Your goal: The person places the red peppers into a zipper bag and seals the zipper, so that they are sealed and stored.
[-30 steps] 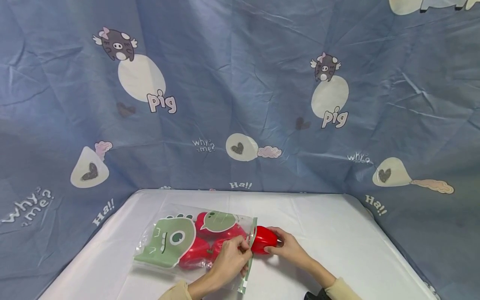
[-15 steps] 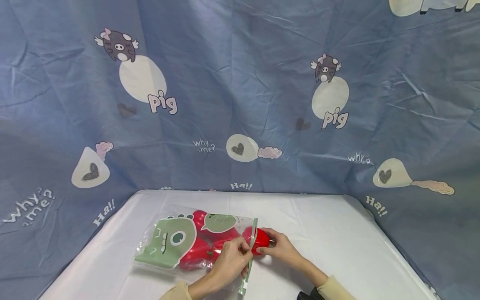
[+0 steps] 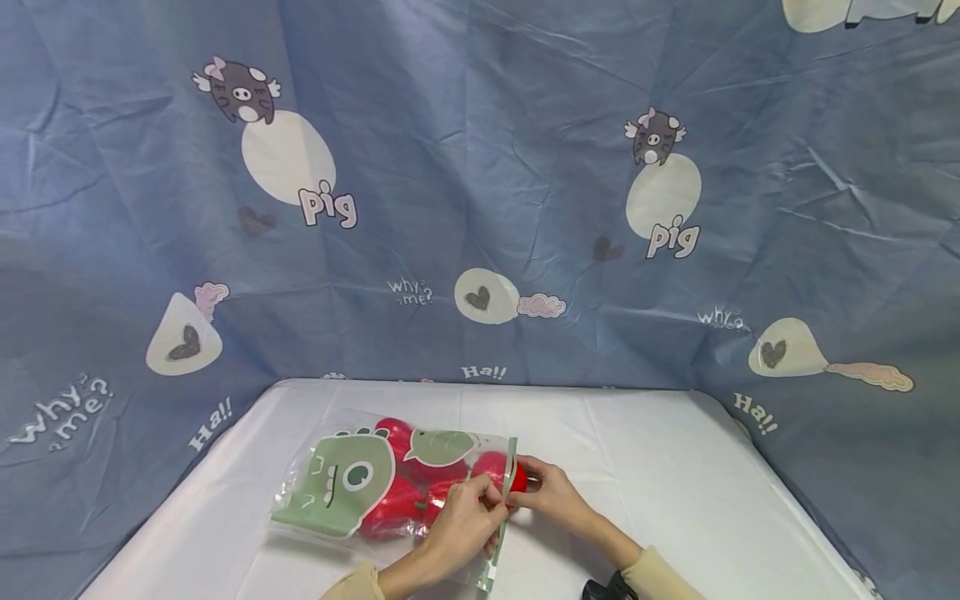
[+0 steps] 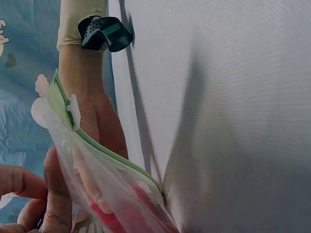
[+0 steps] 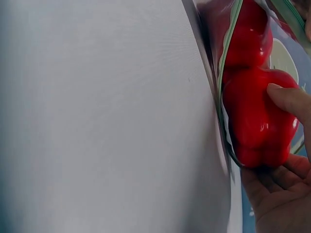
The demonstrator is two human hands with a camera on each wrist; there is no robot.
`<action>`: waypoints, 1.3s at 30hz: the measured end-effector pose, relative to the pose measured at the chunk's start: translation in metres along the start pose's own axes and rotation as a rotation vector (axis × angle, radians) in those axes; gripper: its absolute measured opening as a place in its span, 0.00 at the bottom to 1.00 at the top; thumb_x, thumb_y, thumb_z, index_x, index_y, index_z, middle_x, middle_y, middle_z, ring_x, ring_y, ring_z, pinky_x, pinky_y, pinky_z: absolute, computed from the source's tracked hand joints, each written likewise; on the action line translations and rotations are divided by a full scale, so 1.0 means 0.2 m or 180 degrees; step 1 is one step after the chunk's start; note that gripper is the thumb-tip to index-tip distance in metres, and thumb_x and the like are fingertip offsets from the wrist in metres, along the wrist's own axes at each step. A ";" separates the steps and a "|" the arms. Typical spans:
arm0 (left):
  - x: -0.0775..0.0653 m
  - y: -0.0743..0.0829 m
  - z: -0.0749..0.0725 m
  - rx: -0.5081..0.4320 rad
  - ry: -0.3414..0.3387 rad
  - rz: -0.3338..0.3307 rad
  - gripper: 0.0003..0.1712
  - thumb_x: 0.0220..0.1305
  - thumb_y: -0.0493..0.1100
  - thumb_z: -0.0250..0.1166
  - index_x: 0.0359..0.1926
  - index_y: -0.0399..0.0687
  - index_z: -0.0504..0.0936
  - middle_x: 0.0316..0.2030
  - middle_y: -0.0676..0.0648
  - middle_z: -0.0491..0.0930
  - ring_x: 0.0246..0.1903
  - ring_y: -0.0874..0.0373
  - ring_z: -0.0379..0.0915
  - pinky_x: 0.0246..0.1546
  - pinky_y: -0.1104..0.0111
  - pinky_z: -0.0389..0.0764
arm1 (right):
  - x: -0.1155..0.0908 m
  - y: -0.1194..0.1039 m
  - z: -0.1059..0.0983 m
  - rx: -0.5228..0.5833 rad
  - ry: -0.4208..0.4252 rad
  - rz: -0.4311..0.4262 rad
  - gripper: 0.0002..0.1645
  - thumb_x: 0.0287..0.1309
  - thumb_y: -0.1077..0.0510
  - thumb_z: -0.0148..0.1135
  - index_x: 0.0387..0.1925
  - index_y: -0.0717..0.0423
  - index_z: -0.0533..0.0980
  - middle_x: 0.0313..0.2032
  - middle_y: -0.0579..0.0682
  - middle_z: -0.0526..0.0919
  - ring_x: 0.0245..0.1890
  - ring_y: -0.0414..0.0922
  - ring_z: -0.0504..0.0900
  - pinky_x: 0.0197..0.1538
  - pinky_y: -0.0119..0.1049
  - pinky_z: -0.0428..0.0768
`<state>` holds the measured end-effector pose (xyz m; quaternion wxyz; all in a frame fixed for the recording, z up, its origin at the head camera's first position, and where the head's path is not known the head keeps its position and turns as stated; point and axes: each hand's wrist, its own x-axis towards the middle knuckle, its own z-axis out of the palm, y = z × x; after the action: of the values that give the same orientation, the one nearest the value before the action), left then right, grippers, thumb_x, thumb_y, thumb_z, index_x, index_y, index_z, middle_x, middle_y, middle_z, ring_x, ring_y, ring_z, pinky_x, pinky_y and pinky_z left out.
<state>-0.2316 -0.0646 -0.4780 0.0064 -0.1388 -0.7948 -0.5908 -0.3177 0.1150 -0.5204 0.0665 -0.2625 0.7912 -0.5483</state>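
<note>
A clear zip bag [image 3: 333,492] with a green cartoon monster print lies on its side, its mouth to the right. Several red bell peppers [image 3: 390,512] fill it. My left hand [image 3: 461,521] pinches the upper film at the green-edged mouth and keeps it raised. With thumb and fingers, my right hand [image 3: 558,500] grips another red bell pepper [image 5: 260,116], which is mostly inside the opening. In the right wrist view this pepper sits against another red pepper [image 5: 248,41] deeper in the bag. A white slider [image 4: 74,112] shows on the green zip in the left wrist view.
White cloth covers the table [image 3: 660,467]. Behind it hangs a blue curtain [image 3: 420,200] printed with pigs and words. A black wrist device [image 3: 611,588] is worn at the right sleeve.
My right hand has moved left, pushing the red bell pepper from outside the mouth into the bag. The left hand stays at the bag's edge.
</note>
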 end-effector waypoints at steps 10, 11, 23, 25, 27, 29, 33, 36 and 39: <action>-0.01 0.00 0.01 0.0136 0.0057 0.0040 0.04 0.55 0.32 0.58 0.28 0.44 0.75 0.11 0.52 0.75 0.07 0.64 0.71 0.08 0.65 0.78 | 0.03 0.01 0.05 0.0018 -0.0106 -0.0055 0.33 0.49 0.60 0.71 0.59 0.61 0.72 0.55 0.60 0.79 0.54 0.53 0.80 0.55 0.36 0.81; -0.01 0.00 0.01 0.0139 0.0055 0.0041 0.04 0.55 0.32 0.58 0.28 0.45 0.75 0.11 0.52 0.75 0.07 0.64 0.71 0.08 0.65 0.77 | 0.03 0.01 0.05 0.0004 -0.0108 -0.0054 0.33 0.49 0.60 0.71 0.58 0.61 0.72 0.54 0.60 0.80 0.54 0.52 0.81 0.55 0.35 0.81; 0.00 0.01 0.00 0.0079 0.0052 0.0059 0.03 0.55 0.32 0.58 0.28 0.43 0.75 0.11 0.52 0.75 0.07 0.63 0.71 0.08 0.64 0.78 | 0.06 0.01 0.09 -0.0217 -0.0111 0.0025 0.36 0.43 0.64 0.66 0.60 0.62 0.71 0.51 0.57 0.82 0.50 0.48 0.83 0.52 0.33 0.82; 0.00 0.01 0.00 0.0061 0.0046 0.0065 0.02 0.56 0.32 0.58 0.28 0.42 0.75 0.11 0.52 0.75 0.07 0.63 0.71 0.08 0.64 0.78 | 0.06 0.00 0.10 -0.0306 -0.0109 0.0010 0.36 0.44 0.64 0.66 0.60 0.62 0.71 0.51 0.57 0.83 0.49 0.48 0.83 0.52 0.33 0.83; 0.00 0.01 0.00 0.0052 0.0046 0.0074 0.02 0.56 0.32 0.58 0.28 0.42 0.75 0.10 0.52 0.75 0.07 0.63 0.71 0.08 0.64 0.78 | 0.05 -0.03 0.10 -0.0337 -0.0112 0.0007 0.36 0.45 0.64 0.66 0.60 0.64 0.71 0.51 0.58 0.82 0.50 0.50 0.83 0.52 0.36 0.83; -0.01 0.02 0.00 0.0040 0.0042 0.0075 0.03 0.56 0.32 0.58 0.28 0.42 0.75 0.10 0.52 0.75 0.07 0.63 0.71 0.08 0.64 0.77 | 0.04 -0.06 0.10 -0.0352 -0.0128 -0.0003 0.35 0.45 0.64 0.66 0.59 0.66 0.71 0.51 0.60 0.82 0.50 0.53 0.83 0.53 0.39 0.83; -0.01 0.02 -0.01 0.0030 0.0032 0.0076 0.02 0.56 0.33 0.59 0.28 0.42 0.75 0.11 0.51 0.75 0.07 0.63 0.71 0.08 0.64 0.77 | 0.03 -0.10 0.09 -0.0275 -0.0161 0.0041 0.36 0.44 0.64 0.66 0.59 0.68 0.70 0.52 0.62 0.81 0.53 0.57 0.82 0.55 0.42 0.82; -0.01 0.02 -0.01 0.0026 0.0021 0.0083 0.02 0.56 0.33 0.58 0.28 0.41 0.75 0.12 0.47 0.77 0.07 0.62 0.72 0.08 0.64 0.78 | 0.04 -0.06 0.09 -0.0236 -0.0184 0.0053 0.36 0.46 0.63 0.65 0.61 0.67 0.69 0.54 0.61 0.80 0.55 0.56 0.80 0.57 0.41 0.80; -0.01 0.02 -0.01 0.0006 0.0007 0.0072 0.02 0.57 0.32 0.58 0.29 0.41 0.75 0.13 0.44 0.77 0.08 0.62 0.72 0.09 0.64 0.78 | 0.04 -0.01 0.08 -0.0206 -0.0208 0.0050 0.36 0.49 0.61 0.66 0.61 0.63 0.69 0.55 0.59 0.80 0.57 0.54 0.79 0.60 0.39 0.78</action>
<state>-0.2296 -0.0663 -0.4738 0.0140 -0.1471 -0.7936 -0.5902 -0.3177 0.0976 -0.5228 0.0881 -0.2759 0.8080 -0.5131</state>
